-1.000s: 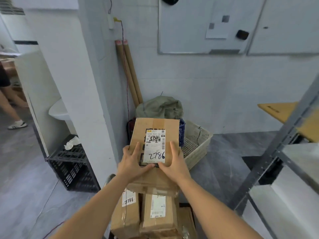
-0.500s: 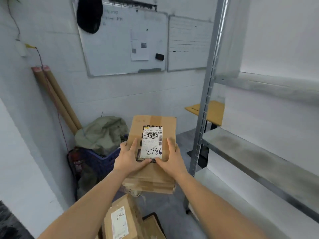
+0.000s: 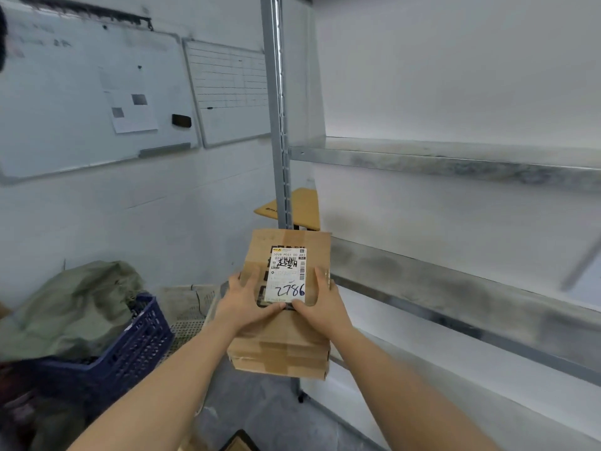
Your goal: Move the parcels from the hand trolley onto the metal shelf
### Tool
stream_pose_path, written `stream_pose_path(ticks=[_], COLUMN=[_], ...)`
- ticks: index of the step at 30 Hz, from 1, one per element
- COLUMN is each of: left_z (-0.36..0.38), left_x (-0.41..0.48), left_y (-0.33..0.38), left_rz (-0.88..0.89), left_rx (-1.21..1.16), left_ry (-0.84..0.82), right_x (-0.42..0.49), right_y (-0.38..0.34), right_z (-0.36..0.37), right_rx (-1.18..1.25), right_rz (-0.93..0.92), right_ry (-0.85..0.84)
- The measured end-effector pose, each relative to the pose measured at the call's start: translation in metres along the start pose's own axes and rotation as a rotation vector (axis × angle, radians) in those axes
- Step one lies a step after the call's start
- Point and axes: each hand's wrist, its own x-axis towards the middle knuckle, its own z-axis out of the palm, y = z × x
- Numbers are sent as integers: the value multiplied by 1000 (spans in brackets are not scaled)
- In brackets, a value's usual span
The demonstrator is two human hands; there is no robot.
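Cardboard stack of flat brown parcels (image 3: 279, 349) is up in the air right now, held between both hands and not on the shelf (image 3: 455, 291) yet. It sits just left of the shelf's middle board, in front of the grey upright post (image 3: 276, 125).

Left hand (image 3: 247, 304) is grasping the left edge of the top box, with its thumb lying across the top just under the white label (image 3: 287, 275). Right hand (image 3: 322, 304) does the same on the right edge, thumb pointing in toward the other one. The thumb tips are close together, but I can't tell if they actually touch. The label has "2786" scrawled on it in dark marker, plus barcodes too small to read.

The shelf is dull grey metal and fills the right side. One board is up high, the middle one is about level with the parcels, and a lower one is near the floor.

Over on the far wall to the left are two whiteboards (image 3: 97, 102), and the bigger one has a paper sheet and a black eraser (image 3: 181, 120) on it. Near left is a blue crate (image 3: 130, 346) with a green bag (image 3: 71, 304) slumped on top. A white basket (image 3: 192, 307) sits between the crate and the parcels. Behind the post there's a yellowish wooden surface (image 3: 305, 206).
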Motion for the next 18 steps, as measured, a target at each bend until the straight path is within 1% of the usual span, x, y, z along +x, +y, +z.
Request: stream_pose_path(ticks=[6,11,18], left_z=[16,27,45], left_x=[49,89,135], left_y=[42,76,105], left_rz=[70,98,115], left_rx=[-36,-72,-71], left_ry=[-44,-69,-73], right_x=[38,75,117], right_y=[30,55,83], right_z=[-32,-60,-84], right_rx=[3,36,8], right_rz=[48,41,65], right_ry=[44,75,67])
